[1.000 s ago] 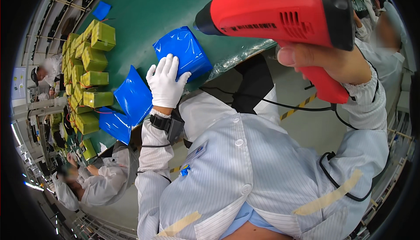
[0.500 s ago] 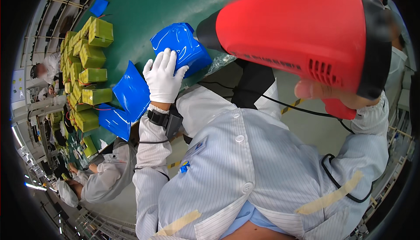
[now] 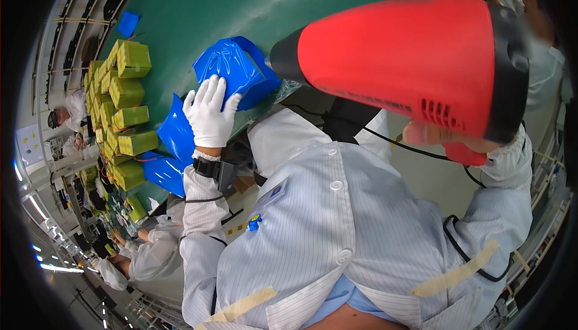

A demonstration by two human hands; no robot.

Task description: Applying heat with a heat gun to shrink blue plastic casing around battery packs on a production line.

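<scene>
A red heat gun (image 3: 391, 59) with a black nozzle and black rear end is gripped by my right hand (image 3: 424, 134), bare, seen partly below the body. Its nozzle points left at a pack wrapped in glossy blue film (image 3: 226, 65), close to the film's right side. My left hand (image 3: 208, 116), in a white glove, lies with fingers stretched out and thumb apart on the near edge of that film. Two more blue film pieces, one upper (image 3: 174, 125) and one lower (image 3: 164, 172), lie beside and partly behind my left hand and wrist.
Yellow taped blocks (image 3: 129, 92) with red leads stand stacked on the green table (image 3: 180, 14) to the left. A small blue piece (image 3: 127, 24) lies beyond them. A black cord (image 3: 391, 142) hangs below the heat gun. Co-workers sit at lower left (image 3: 159, 243) and upper right.
The blue-wrapped pack and my left hand have shifted slightly left in the picture. The heat gun sits a little lower, its nozzle still beside the film. The whole view has moved slightly.
</scene>
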